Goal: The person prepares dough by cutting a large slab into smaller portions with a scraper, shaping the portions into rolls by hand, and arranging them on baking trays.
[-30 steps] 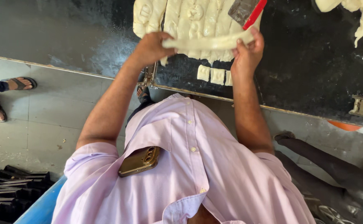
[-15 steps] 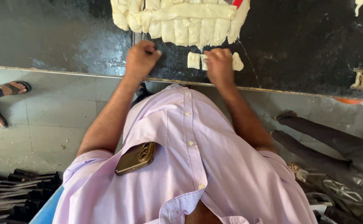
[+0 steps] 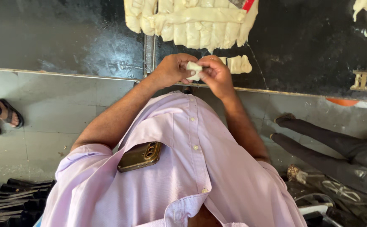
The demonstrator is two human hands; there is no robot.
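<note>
Black worktop (image 3: pixel 66 38): cut dough strips (image 3: pixel 200 23) stacked, several cut pieces (image 3: pixel 239 64) waiting. Your left hand (image 3: pixel 171 70) and right hand (image 3: pixel 217 75) together, pinching one dough piece (image 3: pixel 194 69) above table edge.

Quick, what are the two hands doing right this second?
Left hand: closed, pinching the small dough piece.
Right hand: closed, pinching the same dough piece.

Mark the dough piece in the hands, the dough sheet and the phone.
dough piece (image 3: pixel 194 69), head view, its pale middle.
dough sheet (image 3: pixel 200 25), head view, centre of the strips.
phone (image 3: pixel 140 156), head view, its gold back.
</note>
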